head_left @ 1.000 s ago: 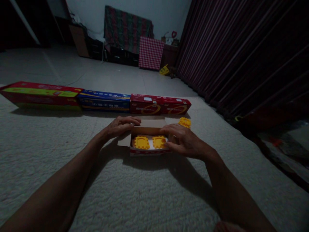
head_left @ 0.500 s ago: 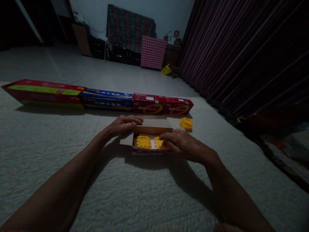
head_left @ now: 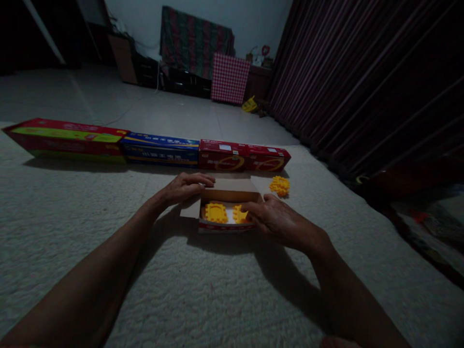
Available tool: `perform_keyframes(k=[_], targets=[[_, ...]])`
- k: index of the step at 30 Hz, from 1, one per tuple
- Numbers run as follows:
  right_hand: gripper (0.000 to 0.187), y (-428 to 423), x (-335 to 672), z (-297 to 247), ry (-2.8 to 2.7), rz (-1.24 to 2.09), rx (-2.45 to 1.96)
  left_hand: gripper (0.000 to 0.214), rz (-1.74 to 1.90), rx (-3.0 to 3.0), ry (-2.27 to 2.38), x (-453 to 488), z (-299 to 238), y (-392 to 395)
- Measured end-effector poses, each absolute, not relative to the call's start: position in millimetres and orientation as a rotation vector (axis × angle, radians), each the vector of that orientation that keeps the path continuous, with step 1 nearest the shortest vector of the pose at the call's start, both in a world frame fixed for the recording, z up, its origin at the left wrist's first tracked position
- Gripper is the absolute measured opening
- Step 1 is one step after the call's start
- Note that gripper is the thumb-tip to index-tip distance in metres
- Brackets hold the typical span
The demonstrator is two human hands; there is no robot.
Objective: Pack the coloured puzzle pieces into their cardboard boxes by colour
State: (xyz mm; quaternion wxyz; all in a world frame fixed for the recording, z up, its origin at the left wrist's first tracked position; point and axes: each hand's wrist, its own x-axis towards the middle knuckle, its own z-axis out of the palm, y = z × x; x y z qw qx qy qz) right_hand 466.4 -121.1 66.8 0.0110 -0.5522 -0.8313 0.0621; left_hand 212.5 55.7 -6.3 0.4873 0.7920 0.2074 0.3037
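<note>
Lower middle of frame: carton [head_left: 221, 227] on the pale quilted mat [head_left: 217, 295], lid up, flaps spread; that opening is done. Two yellow pieces inside, one left [head_left: 216, 213], one right [head_left: 237, 214], apart. A yellow cluster [head_left: 280, 186] lies outside, beyond the right flap. So pieces split between in and out; judged partway, carton not closed.

Left hand [head_left: 183, 188]: fingers stretched loosely over the back-left corner; grip on cardboard can't be told. Right hand [head_left: 279, 217]: fingers bent over the right piece, partly hiding it; grip unclear.
</note>
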Motion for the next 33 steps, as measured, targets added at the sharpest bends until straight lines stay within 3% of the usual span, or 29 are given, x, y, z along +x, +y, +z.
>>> perform_keyframes(k=[28, 33], targets=[[0.024, -118.8, 465.4, 67.7, -2.566, 0.207, -1.660, 0.023, 0.729, 1.916, 0.548, 212.4, -4.2, 54.0], [0.024, -107.8, 494.9, 73.4, -2.351, 0.064, -1.575, 0.023, 0.720, 1.934, 0.545, 212.4, -3.7, 53.8]])
